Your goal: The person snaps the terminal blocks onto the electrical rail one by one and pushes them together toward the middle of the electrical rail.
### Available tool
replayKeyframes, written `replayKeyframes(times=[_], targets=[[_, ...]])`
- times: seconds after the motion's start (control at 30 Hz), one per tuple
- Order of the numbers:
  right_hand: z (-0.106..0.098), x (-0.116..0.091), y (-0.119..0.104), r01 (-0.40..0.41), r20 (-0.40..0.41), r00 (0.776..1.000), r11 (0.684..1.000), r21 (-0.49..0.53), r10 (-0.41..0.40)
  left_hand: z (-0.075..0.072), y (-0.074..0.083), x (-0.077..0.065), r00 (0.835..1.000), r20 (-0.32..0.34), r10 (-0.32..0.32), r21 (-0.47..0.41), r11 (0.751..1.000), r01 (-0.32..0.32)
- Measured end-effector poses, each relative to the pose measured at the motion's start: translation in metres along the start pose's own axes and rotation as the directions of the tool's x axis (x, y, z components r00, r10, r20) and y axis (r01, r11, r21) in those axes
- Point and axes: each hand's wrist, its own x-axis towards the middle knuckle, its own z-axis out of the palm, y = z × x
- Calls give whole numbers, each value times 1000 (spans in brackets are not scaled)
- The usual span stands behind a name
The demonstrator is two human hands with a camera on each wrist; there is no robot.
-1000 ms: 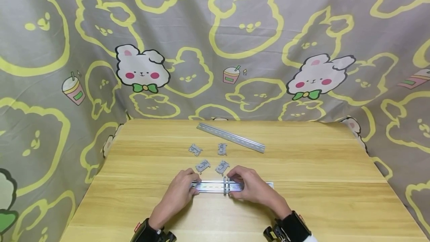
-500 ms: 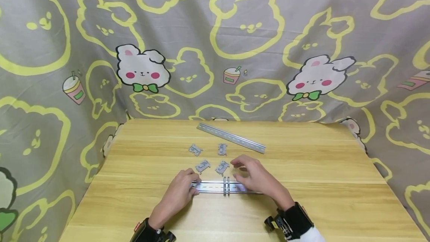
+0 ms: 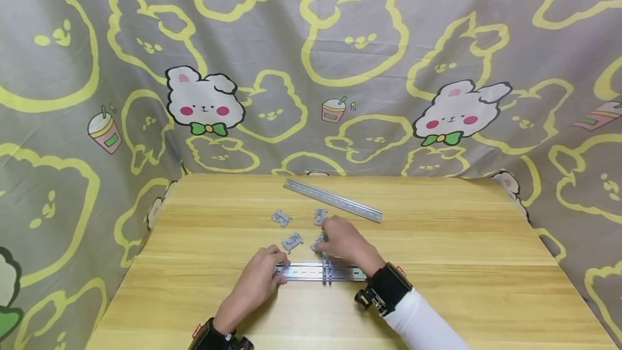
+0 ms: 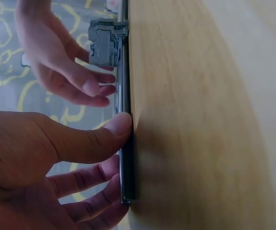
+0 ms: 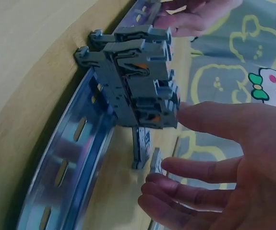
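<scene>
On the nearer part of the table (image 3: 437, 285), my left hand (image 3: 258, 274) grips the left end of a metal rail (image 3: 303, 272); two upright blocks (image 3: 324, 277) stand on it. Just beyond, my right hand (image 3: 344, 239), fingers parted, is over a loose block (image 3: 317, 245); touching, I cannot tell. Three more blocks (image 3: 292, 242) lie near, then a second rail (image 3: 335, 200).

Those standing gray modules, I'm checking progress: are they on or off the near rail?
On: the right wrist view shows both gray modules standing across the near rail. Fully clipped? Cannot tell.
</scene>
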Motion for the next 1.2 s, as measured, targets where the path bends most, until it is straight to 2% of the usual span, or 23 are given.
replayKeyframes(times=[0.23, 0.43, 0.53, 0.63, 0.8, 0.93, 1.07, 1.2], targets=[[10, 10, -6, -51, 25, 998, 997, -55, 53, 2, -1, 1, 1000, -10, 3, -7, 1000, -3], [18, 16, -8, -52, -24, 998, 994, -98, 50, 2, -1, 0, 1000, -12, 9, -9, 1000, -9], [18, 16, -7, -38, -35, 999, 996, -86, 35, 1, -1, 0, 1000, -14, 5, -6, 1000, -5], [12, 13, -4, -22, -43, 999, 999, -32, 21, 2, -2, 0, 1000, -12, 3, -3, 1000, -3], [-9, -6, 3, -15, -108, 994, 998, 66, 22, 2, -2, -1, 1000, -9, 4, 8, 1000, -4], [-28, -28, 16, 10, -177, 984, 999, 47, -1, 1, -2, -1, 1000, -8, 5, 9, 1000, -5], [-41, -52, 36, 67, -194, 979, 997, 33, -59, 1, -2, 1, 1000, -5, 11, 6, 1000, -11], [-43, -72, 60, 130, -202, 972, 990, 53, -117, 2, -3, 1, 1000, -2, 12, 2, 1000, -12]])
